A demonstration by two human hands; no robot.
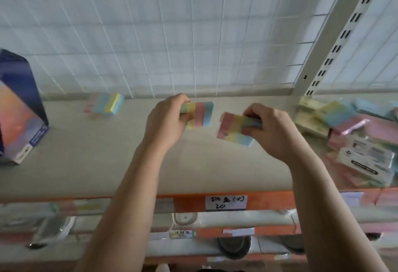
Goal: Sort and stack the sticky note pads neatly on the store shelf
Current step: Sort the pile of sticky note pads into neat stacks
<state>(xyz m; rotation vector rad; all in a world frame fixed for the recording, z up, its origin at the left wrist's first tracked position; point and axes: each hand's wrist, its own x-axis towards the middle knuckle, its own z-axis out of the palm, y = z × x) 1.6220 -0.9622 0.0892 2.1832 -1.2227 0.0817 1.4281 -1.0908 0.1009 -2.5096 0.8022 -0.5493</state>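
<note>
- Head view: left hand (165,121) is out over the middle of the shelf (107,155), fingers (185,117) curled round the left end of a striped pad.
- Left pad (201,113) shows green, yellow, pink and blue bands; its blue end sticks out to the right, free of the hand.
- Right hand (269,129) is just right of it, fingers (251,114) curled over and pinching the blue-green end of a second pad.
- Right pad (233,129) is tilted, pink end pointing left and down, same band colours, a small dark mark on the pink part.
- The two pads sit near each other with a gap between them, not touching; both are blurred.
- Cannot tell whether either pad touches the shelf or is lifted off it.
- Stack (105,104) of striped pads rests at the back left of the shelf, against the wire grid (172,35), well apart from both hands.
- Pile (344,125) of mixed pads lies loose at the right end: yellow, blue and pink ones, some in clear wrap with printed labels.
- Box (19,110), dark blue with a pink-orange face, stands at the far left of the shelf.
- White slotted post (336,35) rises at the right, between the middle of the shelf and the pile.
- Handwritten label (226,202) reading "20" is stuck on the orange front edge, below the hands.
- Lower shelves underneath are blurred; goods there cannot be made out.
</note>
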